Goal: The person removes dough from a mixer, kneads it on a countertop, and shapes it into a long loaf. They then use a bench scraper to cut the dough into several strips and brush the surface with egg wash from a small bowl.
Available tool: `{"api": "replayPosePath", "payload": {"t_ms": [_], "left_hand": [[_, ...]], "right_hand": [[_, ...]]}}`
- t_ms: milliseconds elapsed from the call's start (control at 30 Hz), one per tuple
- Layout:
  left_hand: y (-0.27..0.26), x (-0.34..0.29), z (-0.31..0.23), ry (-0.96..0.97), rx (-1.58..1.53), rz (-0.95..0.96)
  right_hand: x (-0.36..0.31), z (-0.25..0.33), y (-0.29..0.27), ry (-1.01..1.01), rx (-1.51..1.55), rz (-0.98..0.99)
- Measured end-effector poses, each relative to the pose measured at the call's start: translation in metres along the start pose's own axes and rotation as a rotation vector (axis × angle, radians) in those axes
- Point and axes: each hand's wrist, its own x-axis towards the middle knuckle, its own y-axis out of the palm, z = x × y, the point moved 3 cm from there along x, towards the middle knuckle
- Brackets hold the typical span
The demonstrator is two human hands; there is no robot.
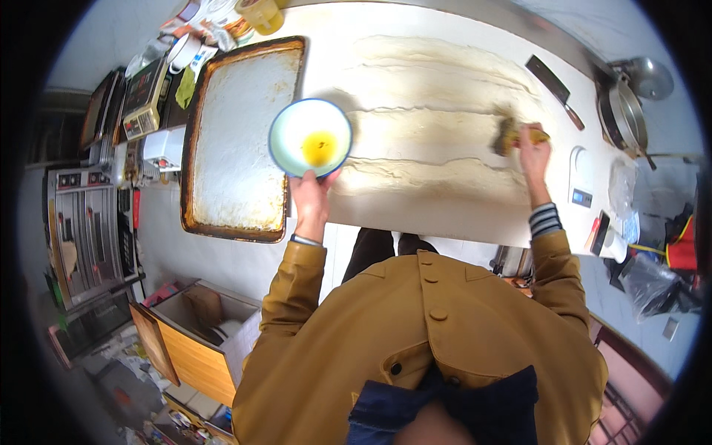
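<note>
My left hand grips the rim of a white bowl with a blue edge, holding it over the tray's right side. A small pool of yellow liquid, which looks like oil, lies in the bowl. In my right hand is a brush with dark bristles, blurred at the tip; its yellowish handle shows past my fingers. The bristles are at the right end of several long, pale dough strips lying side by side across the table. Whether the bristles touch the dough I cannot tell.
A browned baking tray lies left of the dough. To the right are a cleaver, a white kitchen scale and a metal pan. A yellow container stands at the far left of the table. An open drawer is below left.
</note>
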Motion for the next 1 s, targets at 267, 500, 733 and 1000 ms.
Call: {"api": "replayPosePath", "payload": {"t_ms": [267, 500, 733, 1000], "left_hand": [[0.054, 0.036, 0.002, -0.038, -0.011, 0.127], [0.067, 0.068, 0.010, -0.072, 0.000, 0.100], [0.049, 0.112, 0.000, -0.046, 0.003, 0.064], [0.039, 0.121, -0.015, -0.048, 0.032, 0.061]], "right_hand": [[-0.025, 0.163, 0.175, -0.106, 0.733, 0.424], [-0.026, 0.165, 0.254, 0.064, 0.556, 0.504], [0.039, 0.064, 0.226, 0.303, 0.907, 0.374], [0.144, -0.111, -0.077, 0.135, 0.298, -0.423]]}}
